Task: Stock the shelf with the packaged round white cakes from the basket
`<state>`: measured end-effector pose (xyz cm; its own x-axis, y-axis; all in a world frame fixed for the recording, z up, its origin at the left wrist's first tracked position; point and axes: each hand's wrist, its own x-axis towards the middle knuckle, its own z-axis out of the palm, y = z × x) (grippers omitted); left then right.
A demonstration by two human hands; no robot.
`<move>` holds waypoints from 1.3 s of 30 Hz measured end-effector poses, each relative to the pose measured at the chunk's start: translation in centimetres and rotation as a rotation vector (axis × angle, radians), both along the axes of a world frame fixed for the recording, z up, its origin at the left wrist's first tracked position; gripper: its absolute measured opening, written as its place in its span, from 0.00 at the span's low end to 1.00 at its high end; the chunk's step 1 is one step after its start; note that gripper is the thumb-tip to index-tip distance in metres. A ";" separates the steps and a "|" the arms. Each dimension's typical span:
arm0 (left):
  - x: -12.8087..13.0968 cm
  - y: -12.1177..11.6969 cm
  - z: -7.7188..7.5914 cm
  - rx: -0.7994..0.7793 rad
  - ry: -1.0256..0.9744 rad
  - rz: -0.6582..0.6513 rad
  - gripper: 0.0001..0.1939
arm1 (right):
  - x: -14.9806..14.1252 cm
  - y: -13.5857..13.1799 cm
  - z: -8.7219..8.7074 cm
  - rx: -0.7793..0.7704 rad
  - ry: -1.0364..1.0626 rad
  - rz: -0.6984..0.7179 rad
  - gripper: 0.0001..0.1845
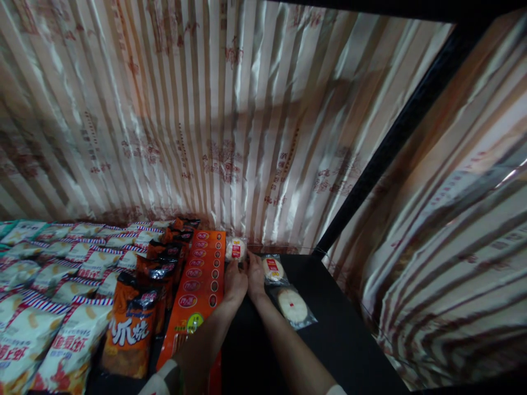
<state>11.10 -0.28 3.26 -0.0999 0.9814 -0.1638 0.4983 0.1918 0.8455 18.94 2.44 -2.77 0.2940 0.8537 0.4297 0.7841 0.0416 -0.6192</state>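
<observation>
My left hand (pixel 236 283) reaches to the back of the black surface, its fingers closed at the near edge of a round cracker packet (pixel 236 250) in clear wrap with a red label. Against that packet's right side is my right hand (pixel 256 276), fingers bent inward close to the left ones; the fingertips are partly hidden. A second cracker packet (pixel 273 269) lies just right of my right hand. Nearer to me rests another cracker packet (pixel 292 306), pale with a small red mark. Left of my left hand runs a long orange printed snack strip (pixel 201 271).
Orange snack bags (pixel 129 334) stand in a row left of the strip. Beyond them are rows of white snack bags (pixel 66 343). A striped, printed sheet (pixel 247 120) hangs behind the black shelf (pixel 329 329), and a black post (pixel 382 148) slants up at the right.
</observation>
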 end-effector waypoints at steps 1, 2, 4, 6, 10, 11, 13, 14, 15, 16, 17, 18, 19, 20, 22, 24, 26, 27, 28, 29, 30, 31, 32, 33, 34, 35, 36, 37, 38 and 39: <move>0.0 -0.2 0.1 0.008 0.013 -0.018 0.20 | 0.1 -0.3 0.1 0.009 -0.010 0.002 0.19; 0.1 -0.5 0.2 0.007 0.022 -0.031 0.20 | 0.3 -0.6 0.1 0.010 -0.022 -0.003 0.20; 0.2 -1.1 0.5 -0.011 0.024 -0.042 0.20 | 0.7 -1.2 0.3 -0.010 -0.041 -0.027 0.21; 0.5 -1.8 0.8 -0.031 0.029 -0.050 0.20 | 1.1 -1.9 0.3 -0.024 -0.047 -0.048 0.21; 1.2 -3.4 1.0 -0.058 0.034 -0.105 0.19 | 2.1 -3.4 0.0 -0.007 -0.017 -0.065 0.21; 1.4 -3.8 1.0 -0.066 0.031 -0.121 0.19 | 2.3 -3.8 0.0 -0.008 -0.003 -0.072 0.21; 1.8 -4.6 0.9 -0.077 0.029 -0.146 0.19 | 2.7 -4.8 -0.1 -0.020 0.022 -0.081 0.21; 1.9 -5.0 0.8 -0.085 0.031 -0.153 0.19 | 2.9 -5.3 -0.1 -0.024 0.034 -0.082 0.21; 2.1 -5.5 0.7 -0.092 0.035 -0.157 0.20 | 3.0 -5.8 -0.1 -0.025 0.046 -0.081 0.22; 2.3 -5.9 0.7 -0.098 0.038 -0.161 0.20 | 3.1 -6.4 0.0 -0.022 0.056 -0.080 0.22; 2.4 -6.4 0.6 -0.099 0.039 -0.169 0.20 | 3.3 -7.0 0.1 -0.018 0.064 -0.079 0.23; 2.5 -6.8 0.6 -0.098 0.039 -0.179 0.20 | 3.4 -7.6 0.3 -0.015 0.070 -0.076 0.23; 2.7 -7.3 0.6 -0.096 0.038 -0.189 0.20 | 3.5 -8.2 0.6 -0.013 0.071 -0.069 0.23; 2.8 -7.8 0.6 -0.091 0.034 -0.199 0.20 | 3.6 -8.8 0.9 -0.010 0.068 -0.059 0.23; 3.0 -8.6 0.7 -0.082 0.025 -0.209 0.19 | 3.9 -9.9 1.6 0.001 0.049 -0.038 0.23; 3.3 -9.3 0.9 -0.076 0.019 -0.219 0.19 | 4.4 -10.7 2.4 0.006 0.009 -0.047 0.24; 3.5 -9.8 0.9 -0.071 0.014 -0.226 0.18 | 5.1 -11.2 3.0 -0.022 -0.050 -0.077 0.24; 3.6 -10.0 0.9 -0.069 0.009 -0.225 0.18 | 5.4 -11.3 3.3 -0.049 -0.086 -0.090 0.24; 3.8 -10.1 0.8 -0.070 0.004 -0.221 0.18 | 5.8 -11.3 3.5 -0.082 -0.124 -0.094 0.24; 3.8 -10.2 0.7 -0.075 -0.002 -0.215 0.18 | 6.2 -11.1 3.6 -0.116 -0.163 -0.090 0.24; 3.9 -10.2 0.5 -0.080 -0.009 -0.210 0.17 | 6.5 -10.9 3.7 -0.148 -0.201 -0.080 0.25; 3.9 -10.2 0.3 -0.087 -0.016 -0.208 0.17 | 6.8 -10.6 3.8 -0.178 -0.238 -0.070 0.25; 3.9 -10.2 0.1 -0.096 -0.024 -0.207 0.17 | 7.0 -10.3 3.8 -0.208 -0.270 -0.063 0.25; 3.8 -10.2 -0.2 -0.103 -0.034 -0.206 0.17 | 7.1 -10.0 3.9 -0.238 -0.294 -0.064 0.26; 3.7 -10.1 -0.5 -0.109 -0.044 -0.203 0.17 | 7.1 -9.6 3.8 -0.272 -0.307 -0.069 0.26; 3.5 -10.1 -0.7 -0.114 -0.053 -0.199 0.17 | 7.0 -9.3 3.8 -0.307 -0.309 -0.076 0.27; 3.4 -10.0 -0.9 -0.120 -0.057 -0.194 0.17 | 6.8 -9.1 3.7 -0.341 -0.302 -0.080 0.27; 3.2 -10.0 -1.1 -0.126 -0.057 -0.187 0.17 | 6.6 -8.9 3.7 -0.368 -0.290 -0.081 0.27; 3.0 -10.0 -1.1 -0.133 -0.052 -0.180 0.17 | 6.3 -8.8 3.6 -0.386 -0.277 -0.078 0.27; 2.8 -10.0 -1.1 -0.141 -0.043 -0.171 0.17 | 6.0 -8.8 3.5 -0.391 -0.268 -0.068 0.26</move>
